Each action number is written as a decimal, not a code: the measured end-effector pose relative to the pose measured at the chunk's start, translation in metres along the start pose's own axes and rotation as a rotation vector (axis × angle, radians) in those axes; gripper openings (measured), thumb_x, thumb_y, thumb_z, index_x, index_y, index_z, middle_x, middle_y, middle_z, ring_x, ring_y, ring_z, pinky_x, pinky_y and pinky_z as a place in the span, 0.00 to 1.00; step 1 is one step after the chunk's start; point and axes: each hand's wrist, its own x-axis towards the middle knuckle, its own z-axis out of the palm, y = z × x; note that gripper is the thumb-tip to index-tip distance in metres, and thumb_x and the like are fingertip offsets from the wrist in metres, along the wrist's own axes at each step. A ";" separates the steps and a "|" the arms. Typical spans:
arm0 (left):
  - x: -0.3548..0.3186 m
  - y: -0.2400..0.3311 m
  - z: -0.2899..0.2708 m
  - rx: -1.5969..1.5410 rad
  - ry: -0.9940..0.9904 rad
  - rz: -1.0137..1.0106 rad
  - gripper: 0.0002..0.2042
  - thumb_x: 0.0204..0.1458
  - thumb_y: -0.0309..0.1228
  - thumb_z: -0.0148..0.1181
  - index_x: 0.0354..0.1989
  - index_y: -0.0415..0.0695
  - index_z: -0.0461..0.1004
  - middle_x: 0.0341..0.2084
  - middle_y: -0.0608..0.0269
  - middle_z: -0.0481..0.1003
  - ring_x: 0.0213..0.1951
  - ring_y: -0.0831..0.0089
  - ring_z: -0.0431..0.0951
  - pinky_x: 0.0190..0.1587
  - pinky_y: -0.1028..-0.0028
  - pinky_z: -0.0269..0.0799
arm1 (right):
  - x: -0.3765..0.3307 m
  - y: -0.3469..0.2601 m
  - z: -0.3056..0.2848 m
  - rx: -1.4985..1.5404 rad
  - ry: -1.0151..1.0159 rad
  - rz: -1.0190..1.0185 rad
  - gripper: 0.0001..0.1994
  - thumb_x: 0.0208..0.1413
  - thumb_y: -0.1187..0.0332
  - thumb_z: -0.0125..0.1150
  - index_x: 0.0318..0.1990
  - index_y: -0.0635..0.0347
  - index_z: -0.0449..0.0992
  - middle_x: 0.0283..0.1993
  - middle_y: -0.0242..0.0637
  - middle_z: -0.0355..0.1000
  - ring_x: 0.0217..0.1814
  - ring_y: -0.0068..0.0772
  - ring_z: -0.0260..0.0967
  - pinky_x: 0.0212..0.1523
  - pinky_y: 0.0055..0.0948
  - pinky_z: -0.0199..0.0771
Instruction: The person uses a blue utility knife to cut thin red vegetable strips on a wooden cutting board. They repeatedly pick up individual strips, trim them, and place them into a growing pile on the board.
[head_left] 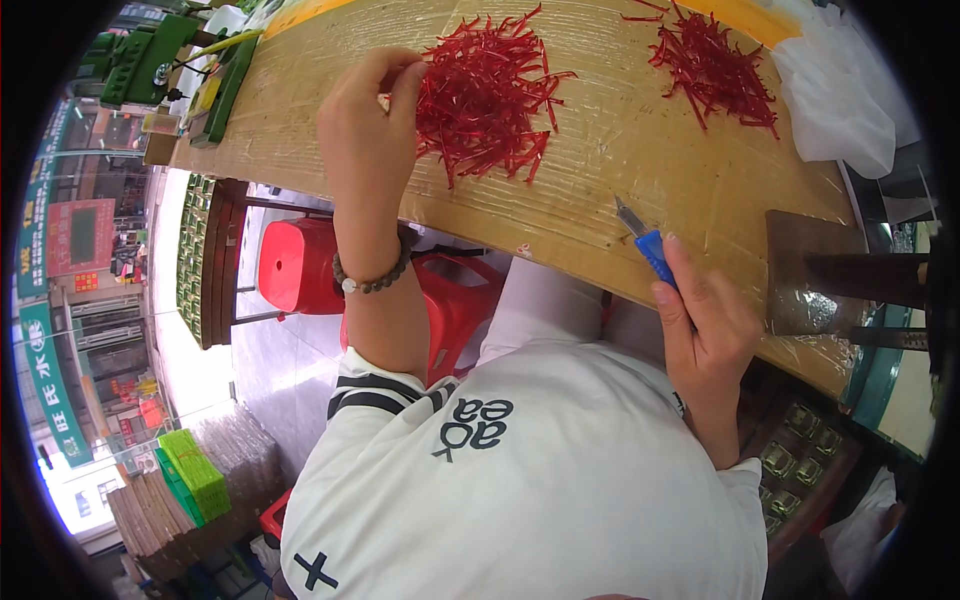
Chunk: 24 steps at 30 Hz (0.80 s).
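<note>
My left hand (366, 108) is at the left edge of a large pile of thin red plastic-looking strips (490, 100). Its thumb and forefinger are pinched together, and what lies between them is too small to make out. In my right hand (715, 325), near the table's front edge, is a craft knife (654, 256) with a blue handle. Its pointed metal blade angles up and left, over the table top. A second, smaller heap of red strips (712, 70) lies farther right.
Clear film covers the brown table (600, 130). A green machine (145, 65) stands at the far left, and a white plastic bag (840, 90) lies at the right. Dark metal bars (860, 280) jut in at right. Red stools (300, 265) stand below the table's left part.
</note>
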 end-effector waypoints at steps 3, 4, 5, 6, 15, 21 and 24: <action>-0.007 0.002 -0.002 -0.168 0.031 -0.111 0.05 0.54 0.27 0.61 0.34 0.38 0.77 0.28 0.59 0.79 0.31 0.73 0.79 0.35 0.76 0.72 | 0.000 0.000 0.001 0.003 0.006 -0.006 0.20 0.49 0.67 0.67 0.52 0.55 0.79 0.19 0.31 0.57 0.16 0.30 0.55 0.18 0.30 0.56; -0.009 0.003 -0.002 -0.237 0.032 -0.148 0.05 0.55 0.26 0.60 0.34 0.37 0.76 0.28 0.60 0.79 0.31 0.76 0.78 0.36 0.78 0.72 | 0.000 0.000 0.001 0.003 0.002 -0.003 0.20 0.49 0.67 0.68 0.52 0.55 0.79 0.19 0.31 0.57 0.16 0.30 0.55 0.18 0.30 0.56; -0.015 0.009 -0.003 -0.384 0.017 -0.177 0.04 0.55 0.25 0.60 0.35 0.37 0.76 0.29 0.61 0.79 0.31 0.77 0.78 0.36 0.79 0.72 | 0.000 0.000 0.000 0.006 -0.002 -0.003 0.20 0.48 0.67 0.68 0.52 0.55 0.79 0.19 0.31 0.57 0.16 0.30 0.55 0.18 0.30 0.56; -0.022 0.018 0.000 -0.537 0.000 -0.207 0.04 0.55 0.23 0.60 0.36 0.36 0.75 0.29 0.61 0.79 0.32 0.79 0.78 0.37 0.79 0.72 | 0.000 0.000 0.000 0.012 0.000 -0.004 0.20 0.48 0.67 0.68 0.52 0.55 0.79 0.19 0.31 0.57 0.16 0.30 0.54 0.18 0.30 0.56; -0.070 0.072 0.036 -0.758 -0.349 -0.236 0.08 0.57 0.20 0.57 0.44 0.32 0.74 0.36 0.57 0.79 0.39 0.76 0.79 0.42 0.80 0.74 | 0.001 0.000 -0.002 0.134 0.028 0.026 0.21 0.48 0.71 0.68 0.52 0.58 0.78 0.18 0.33 0.59 0.17 0.30 0.55 0.18 0.29 0.57; -0.074 0.075 0.045 -0.533 -0.259 0.026 0.04 0.54 0.23 0.59 0.37 0.38 0.74 0.27 0.53 0.74 0.28 0.60 0.75 0.30 0.68 0.69 | 0.002 -0.001 -0.001 0.115 0.039 0.035 0.21 0.48 0.71 0.68 0.52 0.58 0.78 0.18 0.33 0.59 0.16 0.30 0.55 0.18 0.29 0.56; -0.077 0.075 0.045 -0.484 -0.279 0.097 0.03 0.54 0.22 0.57 0.35 0.38 0.70 0.27 0.53 0.71 0.29 0.55 0.71 0.32 0.64 0.66 | 0.003 -0.002 -0.001 0.043 0.016 0.039 0.21 0.48 0.70 0.68 0.53 0.58 0.78 0.18 0.32 0.58 0.16 0.29 0.54 0.18 0.29 0.56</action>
